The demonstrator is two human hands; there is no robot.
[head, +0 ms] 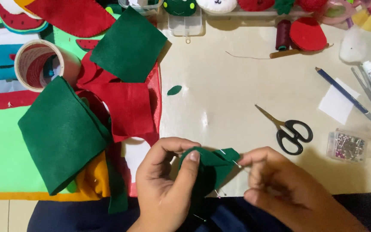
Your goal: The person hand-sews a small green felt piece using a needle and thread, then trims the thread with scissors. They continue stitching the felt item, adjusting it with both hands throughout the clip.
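My left hand (166,184) pinches a small folded piece of dark green felt (213,165) at the table's near edge, thumb on top of it. My right hand (288,189) holds a thin sewing pin (235,162) whose tip goes into the right end of that felt piece. A second pin pokes out near the felt's lower edge. A tiny green felt leaf (174,90) lies alone on the cream table (237,86), farther away.
Black-handled scissors (290,133) and a clear box of pins (347,147) lie to the right. On the left are stacked green (61,133) and red felt sheets (125,107) and a tape roll (37,64). A pencil (344,92), marker, white paper, thread spool (283,35) and felt toys lie at the back.
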